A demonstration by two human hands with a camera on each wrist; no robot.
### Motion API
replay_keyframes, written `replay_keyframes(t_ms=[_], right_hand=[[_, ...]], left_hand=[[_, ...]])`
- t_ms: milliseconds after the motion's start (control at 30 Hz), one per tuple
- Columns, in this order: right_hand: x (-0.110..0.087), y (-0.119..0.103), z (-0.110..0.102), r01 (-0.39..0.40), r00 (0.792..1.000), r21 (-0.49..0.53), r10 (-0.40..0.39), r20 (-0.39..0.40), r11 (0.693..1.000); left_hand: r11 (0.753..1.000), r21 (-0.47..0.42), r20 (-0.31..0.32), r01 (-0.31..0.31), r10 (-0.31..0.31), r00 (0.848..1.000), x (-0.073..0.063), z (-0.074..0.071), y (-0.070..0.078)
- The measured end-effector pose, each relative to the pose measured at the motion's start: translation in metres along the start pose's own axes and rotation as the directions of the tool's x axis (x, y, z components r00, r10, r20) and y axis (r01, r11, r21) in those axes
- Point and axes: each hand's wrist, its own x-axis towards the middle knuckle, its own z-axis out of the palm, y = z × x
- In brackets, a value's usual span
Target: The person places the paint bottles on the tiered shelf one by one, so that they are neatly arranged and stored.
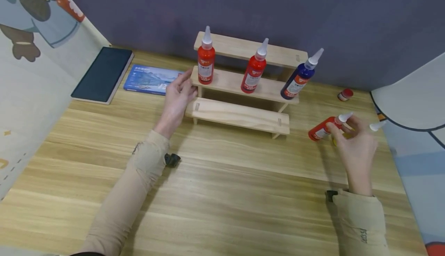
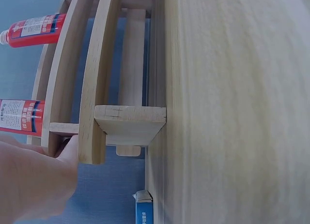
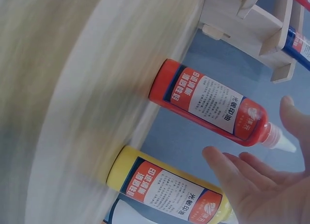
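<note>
A three-step wooden rack (image 1: 240, 113) stands on the table. On its middle step are two red bottles (image 1: 206, 65) and a dark blue bottle (image 1: 297, 82), all with white pointed caps. My left hand (image 1: 177, 97) holds the left end of that step, its thumb below the board in the left wrist view. To the right of the rack, my right hand (image 1: 358, 144) is around the upper part of another red bottle (image 3: 213, 103). Its fingers are spread, with a gap to the bottle in the right wrist view. A yellow bottle (image 3: 164, 190) stands beside it, mostly hidden by the hand in the head view.
Left of the rack lie a blue flat box (image 1: 149, 79) and a dark-covered book (image 1: 102, 74). A small red-capped jar (image 1: 345, 94) sits at the back right. A dark grey panel (image 1: 243, 9) rises behind the table (image 1: 229, 194), with printed panels at both sides.
</note>
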Motion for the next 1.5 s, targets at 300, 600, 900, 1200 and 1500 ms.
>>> replay_keyframes(t_ms=[300,600,900,1200,1500], right_hand=[[-0.0005,0.0006,0.0,-0.007,1.0,-0.014,0.007,0.028,1.0],[0.0001,0.0062,0.0003,0.077,0.997,-0.001,-0.077,0.003,0.997],[0.0007,0.0048,0.0015,0.06,0.997,-0.033,-0.059,0.044,0.998],[0.0002,0.0044,0.0028,0.052,0.998,-0.08,-0.049,0.033,0.995],[0.001,0.0034,0.0033,0.086,0.996,-0.048,-0.085,0.019,0.995]], left_hand=[[1.0,0.0,0.0,0.001,-0.001,1.0,0.0001,-0.0017,-0.002],[1.0,0.002,0.011,-0.016,0.016,1.0,0.002,-0.0015,-0.0033],[1.0,0.001,0.008,-0.013,0.013,1.0,-0.0005,-0.0003,-0.0016],[1.0,0.001,0.003,-0.004,0.004,1.0,0.0,0.0011,-0.0005],[1.0,0.002,-0.007,0.006,-0.006,1.0,0.0001,0.0002,-0.0004]])
